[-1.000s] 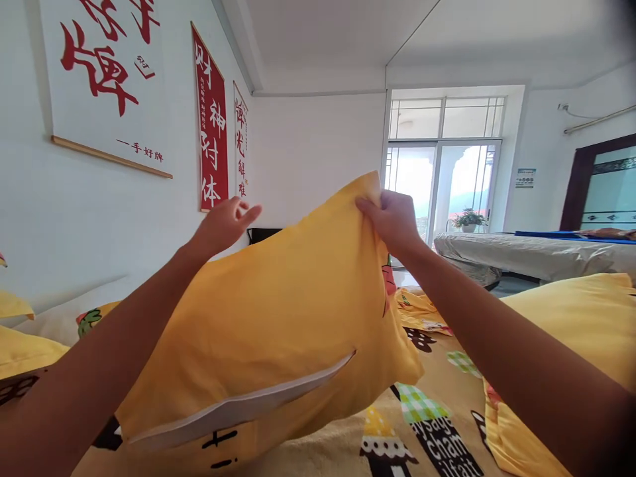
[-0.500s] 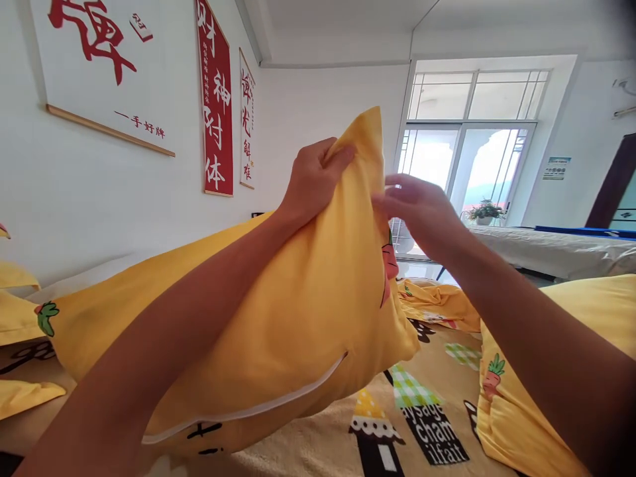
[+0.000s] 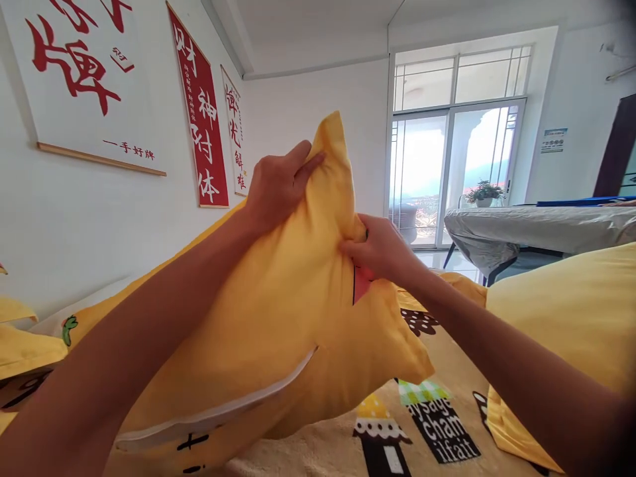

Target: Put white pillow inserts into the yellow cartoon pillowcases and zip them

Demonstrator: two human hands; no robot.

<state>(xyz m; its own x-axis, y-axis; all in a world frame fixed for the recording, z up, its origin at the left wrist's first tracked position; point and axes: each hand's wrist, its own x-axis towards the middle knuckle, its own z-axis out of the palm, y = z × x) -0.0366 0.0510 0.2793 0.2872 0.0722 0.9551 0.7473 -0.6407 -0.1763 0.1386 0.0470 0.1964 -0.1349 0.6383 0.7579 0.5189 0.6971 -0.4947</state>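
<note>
A yellow pillow (image 3: 268, 298) stands tilted up in front of me, with a white zipper (image 3: 238, 404) along its lower side and part of a pink print at its right edge. Near the raised top corner, my left hand (image 3: 283, 182) is closed on the fabric. My right hand (image 3: 380, 248) pinches the pillow's right edge, lower down than the left. Another corner of the pillow juts out below my right hand. The pillow's far face is hidden from me.
A patterned tan blanket (image 3: 322, 454) lies beneath. Another yellow pillow (image 3: 561, 318) is at the right, with more yellow fabric (image 3: 30, 341) at the left. Behind stand a covered table (image 3: 546, 222) and a glass door (image 3: 457, 172). Scrolls (image 3: 199, 119) hang on the left wall.
My right hand has come down and closed on the pillow's right edge, drawing the fabric in. My left hand keeps its hold near the top corner. The view has shifted slightly.
</note>
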